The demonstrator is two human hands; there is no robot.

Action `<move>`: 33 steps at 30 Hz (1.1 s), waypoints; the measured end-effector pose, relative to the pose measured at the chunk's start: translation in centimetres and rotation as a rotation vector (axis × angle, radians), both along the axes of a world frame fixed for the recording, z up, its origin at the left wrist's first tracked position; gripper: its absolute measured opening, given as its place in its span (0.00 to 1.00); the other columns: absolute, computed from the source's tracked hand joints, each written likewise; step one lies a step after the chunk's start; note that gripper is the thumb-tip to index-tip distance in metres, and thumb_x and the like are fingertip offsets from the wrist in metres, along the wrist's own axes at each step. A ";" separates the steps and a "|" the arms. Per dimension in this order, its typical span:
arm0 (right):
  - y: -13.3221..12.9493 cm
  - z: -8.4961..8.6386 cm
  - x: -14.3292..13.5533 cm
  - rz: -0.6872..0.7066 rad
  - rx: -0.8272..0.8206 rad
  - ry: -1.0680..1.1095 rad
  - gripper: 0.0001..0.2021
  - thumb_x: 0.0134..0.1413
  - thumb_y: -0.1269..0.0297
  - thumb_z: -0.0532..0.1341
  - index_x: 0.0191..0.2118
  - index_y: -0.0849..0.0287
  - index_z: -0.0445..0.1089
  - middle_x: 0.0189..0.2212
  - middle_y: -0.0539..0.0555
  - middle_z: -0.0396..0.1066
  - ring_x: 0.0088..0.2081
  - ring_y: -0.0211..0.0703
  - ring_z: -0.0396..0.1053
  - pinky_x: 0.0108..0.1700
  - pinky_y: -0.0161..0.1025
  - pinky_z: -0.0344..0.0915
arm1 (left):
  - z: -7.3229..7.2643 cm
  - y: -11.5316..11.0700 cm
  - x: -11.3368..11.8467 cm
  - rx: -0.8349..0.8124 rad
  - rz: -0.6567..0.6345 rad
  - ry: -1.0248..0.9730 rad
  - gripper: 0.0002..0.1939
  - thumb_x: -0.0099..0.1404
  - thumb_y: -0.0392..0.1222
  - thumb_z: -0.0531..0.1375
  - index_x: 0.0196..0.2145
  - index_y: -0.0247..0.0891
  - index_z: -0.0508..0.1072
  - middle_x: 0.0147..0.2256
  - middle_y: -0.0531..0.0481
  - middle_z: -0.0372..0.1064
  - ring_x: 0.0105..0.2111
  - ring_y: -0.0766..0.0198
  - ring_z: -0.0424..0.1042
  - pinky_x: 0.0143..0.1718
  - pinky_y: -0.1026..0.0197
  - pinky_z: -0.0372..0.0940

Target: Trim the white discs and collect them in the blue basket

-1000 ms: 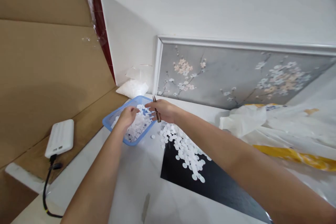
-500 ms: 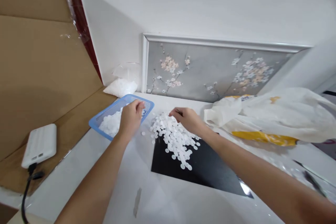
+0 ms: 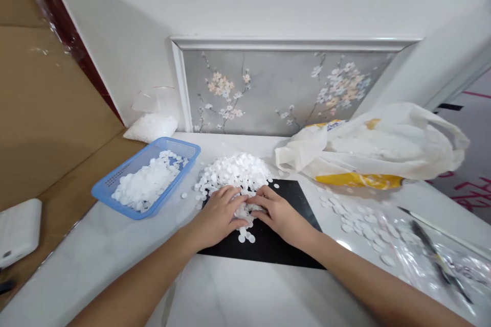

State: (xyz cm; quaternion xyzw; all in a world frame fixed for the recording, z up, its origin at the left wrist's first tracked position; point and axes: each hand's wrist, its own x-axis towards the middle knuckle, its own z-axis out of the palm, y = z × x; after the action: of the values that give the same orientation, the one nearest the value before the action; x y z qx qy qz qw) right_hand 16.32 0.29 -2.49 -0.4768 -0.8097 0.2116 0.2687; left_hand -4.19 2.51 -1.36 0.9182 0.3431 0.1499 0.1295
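Note:
Small white round discs (image 3: pixel 238 169) lie heaped on the far part of a black mat (image 3: pixel 268 250) and spill past its edge. My left hand (image 3: pixel 220 214) rests over the near side of the heap, fingers stretched and a little apart. Opposite it, my right hand (image 3: pixel 278 214) has curved, spread fingers touching the discs. Some discs show between the two hands, and the fingertips partly cover others. To the left stands a blue plastic basket (image 3: pixel 169 199) with more white discs (image 3: pixel 143 184) inside.
A clear bag of white pieces (image 3: pixel 151 126) leans by the wall. At right lie a white and yellow plastic bag (image 3: pixel 368 150), scattered discs (image 3: pixel 356 219), clear plastic bags (image 3: pixel 422 260) and a dark pen-like tool (image 3: pixel 429 245). A white power bank (image 3: pixel 19 232) sits far left.
My left hand has moved from over the basket to the heap. My right hand has come down nearer me onto the discs, and the view has swung right.

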 end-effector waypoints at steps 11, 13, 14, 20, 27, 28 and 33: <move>-1.1 1.0 2.7 -0.111 -0.227 0.201 0.14 0.63 0.62 0.50 0.48 0.53 0.70 0.36 0.52 0.69 0.29 0.39 0.69 0.36 0.38 0.66 | 0.0 1.5 0.4 0.173 0.082 -0.097 0.13 0.67 0.39 0.52 0.47 0.42 0.72 0.50 0.45 0.68 0.52 0.54 0.62 0.50 0.48 0.59; -1.2 1.1 2.9 -0.163 -0.299 0.229 0.14 0.63 0.62 0.49 0.46 0.55 0.70 0.30 0.50 0.70 0.23 0.37 0.67 0.32 0.37 0.66 | 0.7 1.2 0.6 0.125 0.048 -0.140 0.14 0.68 0.39 0.50 0.45 0.40 0.73 0.46 0.45 0.70 0.49 0.57 0.65 0.48 0.51 0.62; -1.2 1.0 3.0 -0.187 -0.305 0.235 0.13 0.62 0.62 0.50 0.45 0.56 0.70 0.29 0.49 0.70 0.22 0.37 0.67 0.31 0.37 0.65 | 1.0 0.9 0.8 0.083 0.013 -0.137 0.14 0.69 0.40 0.49 0.46 0.40 0.73 0.46 0.44 0.70 0.49 0.57 0.65 0.48 0.52 0.62; -0.8 0.3 3.5 -0.267 -0.096 0.245 0.09 0.58 0.66 0.54 0.35 0.56 0.72 0.34 0.53 0.69 0.33 0.43 0.70 0.38 0.39 0.65 | 1.8 -0.5 1.5 -0.116 -0.265 0.095 0.38 0.59 0.59 0.57 0.63 0.46 0.51 0.64 0.44 0.47 0.64 0.50 0.43 0.61 0.43 0.43; -1.0 1.0 3.9 -0.319 -0.173 0.224 0.11 0.59 0.68 0.49 0.36 0.55 0.69 0.25 0.49 0.69 0.24 0.39 0.66 0.28 0.36 0.62 | 2.7 -0.6 1.5 -0.092 -0.202 0.024 0.12 0.66 0.40 0.54 0.46 0.46 0.72 0.52 0.45 0.63 0.55 0.54 0.57 0.54 0.51 0.55; -1.1 1.3 4.0 -0.332 -0.195 0.211 0.11 0.59 0.67 0.50 0.35 0.55 0.69 0.22 0.48 0.68 0.23 0.39 0.65 0.28 0.36 0.61 | 3.0 -0.8 1.6 -0.120 -0.229 0.021 0.09 0.65 0.40 0.56 0.40 0.44 0.75 0.47 0.46 0.65 0.51 0.56 0.61 0.51 0.54 0.57; -2.1 2.7 4.3 -0.243 -0.299 0.127 0.06 0.53 0.65 0.57 0.28 0.55 0.69 0.22 0.47 0.69 0.25 0.39 0.65 0.28 0.34 0.59 | 3.3 -2.0 2.1 -0.233 -0.271 0.078 0.01 0.61 0.37 0.61 0.30 0.40 0.73 0.36 0.50 0.63 0.41 0.61 0.60 0.41 0.60 0.58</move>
State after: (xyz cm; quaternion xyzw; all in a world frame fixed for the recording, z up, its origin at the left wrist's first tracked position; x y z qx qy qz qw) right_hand 20.65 -1.80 0.21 -0.5912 -0.6874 0.3252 0.2688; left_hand -2.09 0.48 1.89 0.9398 0.2363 0.0546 0.2408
